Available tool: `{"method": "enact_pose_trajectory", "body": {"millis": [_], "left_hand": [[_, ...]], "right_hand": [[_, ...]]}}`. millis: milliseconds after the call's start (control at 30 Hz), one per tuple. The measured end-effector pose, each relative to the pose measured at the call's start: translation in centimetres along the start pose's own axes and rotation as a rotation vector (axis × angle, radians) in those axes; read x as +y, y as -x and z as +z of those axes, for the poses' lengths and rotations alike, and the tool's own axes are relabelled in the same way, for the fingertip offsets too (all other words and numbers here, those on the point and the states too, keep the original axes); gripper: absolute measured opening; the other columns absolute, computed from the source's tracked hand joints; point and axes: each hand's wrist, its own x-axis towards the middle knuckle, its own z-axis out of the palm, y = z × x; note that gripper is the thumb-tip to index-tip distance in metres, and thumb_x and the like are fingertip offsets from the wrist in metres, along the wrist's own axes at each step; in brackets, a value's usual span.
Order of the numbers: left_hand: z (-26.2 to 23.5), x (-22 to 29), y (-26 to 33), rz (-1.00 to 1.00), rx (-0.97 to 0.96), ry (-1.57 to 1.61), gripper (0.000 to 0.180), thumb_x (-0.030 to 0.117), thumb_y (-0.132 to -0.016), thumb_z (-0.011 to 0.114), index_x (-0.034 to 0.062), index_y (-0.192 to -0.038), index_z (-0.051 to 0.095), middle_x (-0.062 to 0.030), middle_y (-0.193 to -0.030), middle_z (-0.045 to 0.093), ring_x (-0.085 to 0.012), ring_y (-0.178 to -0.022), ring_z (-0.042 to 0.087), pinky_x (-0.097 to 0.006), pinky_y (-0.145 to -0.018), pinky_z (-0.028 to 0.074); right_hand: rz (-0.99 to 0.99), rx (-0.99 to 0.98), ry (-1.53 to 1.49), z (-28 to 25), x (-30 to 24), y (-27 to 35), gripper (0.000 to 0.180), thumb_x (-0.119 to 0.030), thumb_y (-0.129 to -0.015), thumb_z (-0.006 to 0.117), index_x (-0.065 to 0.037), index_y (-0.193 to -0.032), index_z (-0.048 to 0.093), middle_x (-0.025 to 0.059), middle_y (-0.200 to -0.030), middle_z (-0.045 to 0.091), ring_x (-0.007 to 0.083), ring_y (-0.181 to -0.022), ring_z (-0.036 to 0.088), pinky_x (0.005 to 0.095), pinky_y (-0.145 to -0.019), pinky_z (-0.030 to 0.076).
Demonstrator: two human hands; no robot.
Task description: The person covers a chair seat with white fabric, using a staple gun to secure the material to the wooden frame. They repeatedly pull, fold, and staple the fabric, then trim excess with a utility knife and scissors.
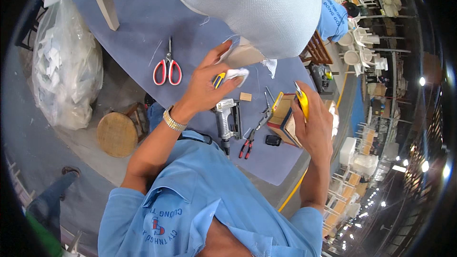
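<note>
Upholstered chair (228,4), covered in pale blue woven fabric, fills the top of the view above the blue tabletop (143,28); its upper part is cut off by the frame and one pale wooden leg (105,5) juts out at the left. Where the fabric edge ends near the middle, bare padding shows, with loose threads hanging. The left hand (209,85) reaches up to that edge, its grip closed on a small white scrap of cloth (236,74), fingertips touching the fabric's underside. What yellow and blue object lies just behind that hand is hard to tell. The right hand (312,123) is curled in a closed grip around a yellow utility knife (302,101), blade end up, well apart from the chair. On the tabletop lie red-handled scissors (167,69), a staple gun (227,121), red-handled pliers (251,138) and a small cardboard box (282,119), partly hidden by the right hand.
</note>
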Motion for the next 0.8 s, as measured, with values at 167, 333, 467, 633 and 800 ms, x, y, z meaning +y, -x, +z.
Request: {"method": "enact_pose_trajectory", "body": {"millis": [167,333,467,633,800], "left_hand": [[-3.9,-2.0,4.2,-0.233,-0.053,-0.162,0.016,0.013,-0.089,0.074,0.0006,-0.098,0.073,-0.0116,-0.12,0.063,-0.0191,-0.113,0.059,-0.034,-0.094,0.048],[-9.3,-4.5,9.1,-0.778,-0.054,-0.417,0.024,0.021,-0.092,0.072,-0.0021,-0.096,0.071,-0.0075,-0.075,0.067,-0.0097,-0.066,0.055,-0.031,-0.063,0.048],[-11.1,-5.1,12.5,-0.805,0.121,-0.351,0.022,0.017,-0.095,0.068,-0.0034,-0.1,0.071,-0.0025,-0.08,0.07,-0.0064,-0.073,0.059,-0.027,-0.067,0.05],[-12.1,-5.4,14.0,-0.776,0.231,-0.242,0.022,0.012,-0.095,0.066,-0.0025,-0.111,0.069,-0.0048,-0.092,0.072,-0.008,-0.084,0.063,-0.027,-0.075,0.051],[-16.3,-3.5,15.2,-0.865,0.287,-0.474,0.024,0.015,-0.09,0.068,-0.0005,-0.108,0.072,-0.0121,-0.092,0.074,-0.0169,-0.087,0.069,-0.032,-0.078,0.053]], "right_hand": [[0.483,0.128,-0.534,8.2,5.2,6.3,0.036,-0.023,-0.101,0.058,-0.006,-0.133,0.059,0.0019,-0.082,0.06,0.009,-0.067,0.057,0.0236,-0.062,0.047],[0.748,-0.013,-0.673,27.2,13.2,15.1,0.03,-0.013,-0.096,0.061,0.001,-0.121,0.056,0.0061,-0.074,0.06,0.0129,-0.053,0.055,0.0296,-0.048,0.045],[0.818,-0.05,-0.636,30.5,13.3,15.0,0.04,-0.013,-0.094,0.063,0.005,-0.129,0.054,0.0169,-0.099,0.067,0.0226,-0.082,0.065,0.0346,-0.074,0.053],[0.613,0.095,-0.621,31.4,15.0,9.5,0.046,-0.016,-0.098,0.06,0.008,-0.136,0.051,0.0207,-0.129,0.062,0.029,-0.114,0.062,0.0355,-0.099,0.047],[0.497,0.157,-0.986,27.7,6.4,0.0,0.041,-0.017,-0.101,0.056,0.008,-0.133,0.052,0.0192,-0.126,0.062,0.0245,-0.113,0.061,0.0336,-0.098,0.047]]}}
